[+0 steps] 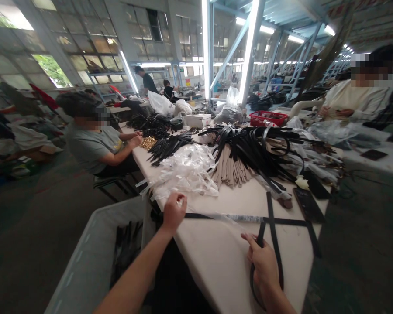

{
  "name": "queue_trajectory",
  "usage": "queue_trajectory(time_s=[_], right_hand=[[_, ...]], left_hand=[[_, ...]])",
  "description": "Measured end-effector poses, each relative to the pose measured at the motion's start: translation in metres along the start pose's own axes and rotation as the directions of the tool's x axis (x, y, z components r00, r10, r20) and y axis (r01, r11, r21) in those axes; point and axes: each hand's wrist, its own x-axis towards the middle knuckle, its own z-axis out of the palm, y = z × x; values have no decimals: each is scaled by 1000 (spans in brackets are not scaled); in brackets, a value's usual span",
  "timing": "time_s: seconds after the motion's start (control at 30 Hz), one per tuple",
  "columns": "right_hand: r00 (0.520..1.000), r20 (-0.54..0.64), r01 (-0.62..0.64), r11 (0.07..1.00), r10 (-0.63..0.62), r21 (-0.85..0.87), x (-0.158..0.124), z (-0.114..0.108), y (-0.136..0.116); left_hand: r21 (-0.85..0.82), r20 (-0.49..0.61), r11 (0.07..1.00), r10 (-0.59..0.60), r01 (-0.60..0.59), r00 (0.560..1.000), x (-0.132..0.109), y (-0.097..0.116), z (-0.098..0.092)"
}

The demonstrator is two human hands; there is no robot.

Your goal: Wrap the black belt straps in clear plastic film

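My left hand (175, 213) pinches a flat black strap (203, 216) in clear plastic film (229, 217); my right hand (263, 270) grips a looped black strap (259, 239) above the white counter (216, 261).

This place is operating as a large factory workshop: a long white-topped worktable (216, 261) is carrying heaped black and tan straps (249, 148), a person in a grey T-shirt (91, 148) is sitting at it, a red plastic crate (268, 118) is holding small parts, a pale grey plastic bin (85, 270) is standing alongside, and blue steel framing (229, 48) and long fluorescent tubes (127, 72) are running overhead.
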Motion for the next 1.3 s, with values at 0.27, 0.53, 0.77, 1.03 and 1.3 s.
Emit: queue_trajectory(time_s=[0.27,0.53,0.77,1.03,1.3], right_hand=[[971,208,-142,986,121,86,-19,21,-8],[959,281,-24,996,49,-91,-33,5,-24],[753,472,657,569,-459,-495,-31,-5,-34],[893,320,446,730,-318,-518,-24,-5,-30],[935,342,185,955,-98,-231,-13,6,-28]], left_hand=[[-553,683,289,-380,781,624,-153,91,96],[-703,585,131,-453,699,673,-135,89,107],[-714,502,216,-506,666,702,-136,84,113],[-721,513,204,-486,662,708,-138,86,111],[-615,578,316,-443,722,686,-140,88,110]])
